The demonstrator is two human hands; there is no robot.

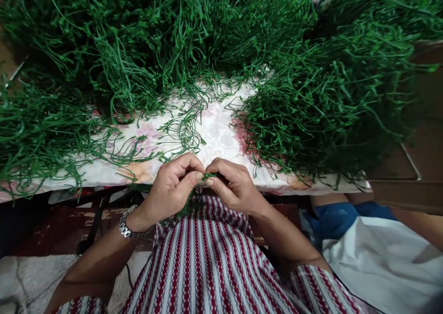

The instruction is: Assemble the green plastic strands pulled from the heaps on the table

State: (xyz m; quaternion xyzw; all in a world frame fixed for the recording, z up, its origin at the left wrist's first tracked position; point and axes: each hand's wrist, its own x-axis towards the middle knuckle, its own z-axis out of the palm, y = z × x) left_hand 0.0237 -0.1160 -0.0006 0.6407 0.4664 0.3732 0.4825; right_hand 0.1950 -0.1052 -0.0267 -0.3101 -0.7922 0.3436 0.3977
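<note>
In front of my waist, at the table's near edge, both my hands meet over a thin green sprig [209,176]. My left hand [170,185] is closed, with thumb and forefinger pinching one end of it. Pinched just to the right, my right hand [235,185] grips the other end between thumb and fingertips. Green strands hang below my left hand; whether they belong to the same sprig I cannot tell. Beyond my hands, loose green stems [187,127] with small branched tips lie scattered on a floral tablecloth [218,134].
Large heaps of similar stems cover the back [166,32], the left [38,134] and the right [321,102] of the table. A cardboard box [391,166] stands at the right. Another person's blue-clad legs [337,217] are close by on that side, with white cloth [384,254] over them.
</note>
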